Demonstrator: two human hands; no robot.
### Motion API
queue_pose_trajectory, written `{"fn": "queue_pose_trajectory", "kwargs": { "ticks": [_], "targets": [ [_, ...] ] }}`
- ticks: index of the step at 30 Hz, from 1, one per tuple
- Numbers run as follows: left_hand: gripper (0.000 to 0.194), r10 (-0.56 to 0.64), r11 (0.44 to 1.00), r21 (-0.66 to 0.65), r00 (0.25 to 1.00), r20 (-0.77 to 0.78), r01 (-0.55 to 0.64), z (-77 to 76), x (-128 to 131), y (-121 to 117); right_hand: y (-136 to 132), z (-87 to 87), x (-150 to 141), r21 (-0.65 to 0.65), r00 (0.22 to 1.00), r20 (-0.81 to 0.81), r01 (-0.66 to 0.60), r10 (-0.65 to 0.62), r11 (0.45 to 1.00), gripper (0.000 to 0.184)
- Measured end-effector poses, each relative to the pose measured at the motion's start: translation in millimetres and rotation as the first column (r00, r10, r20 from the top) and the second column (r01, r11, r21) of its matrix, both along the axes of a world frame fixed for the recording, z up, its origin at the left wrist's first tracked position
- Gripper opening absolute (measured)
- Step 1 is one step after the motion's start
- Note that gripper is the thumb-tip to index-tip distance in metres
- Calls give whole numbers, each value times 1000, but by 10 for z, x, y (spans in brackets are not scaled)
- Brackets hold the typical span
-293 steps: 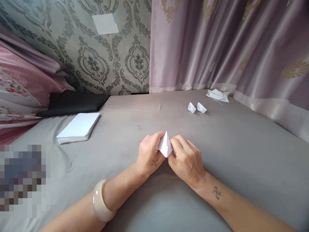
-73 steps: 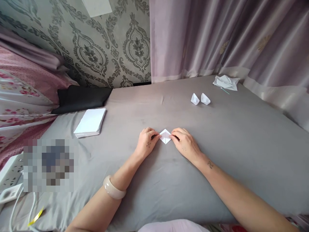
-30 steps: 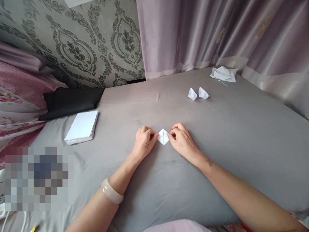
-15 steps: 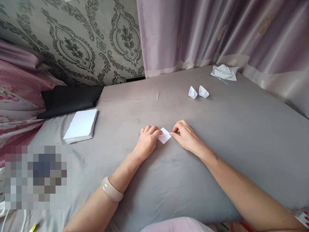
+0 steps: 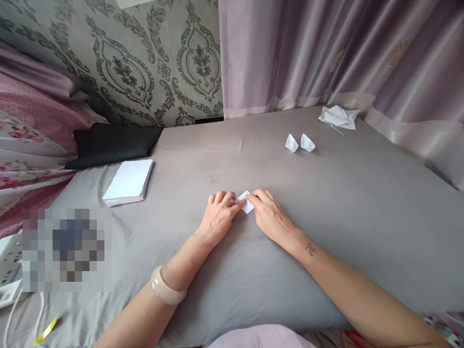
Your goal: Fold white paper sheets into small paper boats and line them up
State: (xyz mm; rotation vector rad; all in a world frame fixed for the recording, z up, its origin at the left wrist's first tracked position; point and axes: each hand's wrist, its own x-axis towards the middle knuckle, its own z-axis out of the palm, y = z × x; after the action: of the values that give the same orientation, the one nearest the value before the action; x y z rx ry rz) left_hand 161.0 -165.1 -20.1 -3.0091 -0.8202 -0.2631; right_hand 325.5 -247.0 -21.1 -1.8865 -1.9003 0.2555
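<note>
A small folded paper [image 5: 248, 207], white and diamond-shaped, lies on the grey sheet in front of me. My left hand [image 5: 219, 215] is at its left side, with the thumb pressing on the paper and the other fingers curled. From the right, my right hand [image 5: 272, 212] has its fingertips on the paper's upper right part, bent together over it. The fingers hide part of both sides of the paper. Farther back stand two small folded paper boats, a left paper boat [image 5: 292, 143] and a right paper boat [image 5: 308, 143].
A stack of white paper [image 5: 129, 181] lies at the left, before a folded black cloth [image 5: 116, 145]. More folded white paper [image 5: 339, 117] and a thin green stick [image 5: 337, 129] are at the back right. A white power strip [image 5: 10, 256] and cables are at the left edge.
The paper, a raised point between my hands earliest, was then flattened to a diamond. Since half a second ago my right hand has moved left onto it. The view has shifted slightly.
</note>
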Motion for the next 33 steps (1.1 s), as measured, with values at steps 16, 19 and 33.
{"fn": "queue_pose_trajectory", "kwargs": {
  "ticks": [16, 19, 33],
  "targets": [
    [41, 101, 987, -118, 994, -50, -106, 16, -39, -118, -6, 56, -140, -21, 963, 268, 23, -16, 1000, 39],
    [37, 122, 983, -139, 993, -9, -122, 27, -14, -117, 52, 67, -129, 4, 972, 229, 49, -49, 999, 33],
    [10, 379, 835, -506, 893, 243, -217, -40, 152, 115, 258, -82, 44, 4, 990, -105, 100, -99, 995, 25]
  ]
}}
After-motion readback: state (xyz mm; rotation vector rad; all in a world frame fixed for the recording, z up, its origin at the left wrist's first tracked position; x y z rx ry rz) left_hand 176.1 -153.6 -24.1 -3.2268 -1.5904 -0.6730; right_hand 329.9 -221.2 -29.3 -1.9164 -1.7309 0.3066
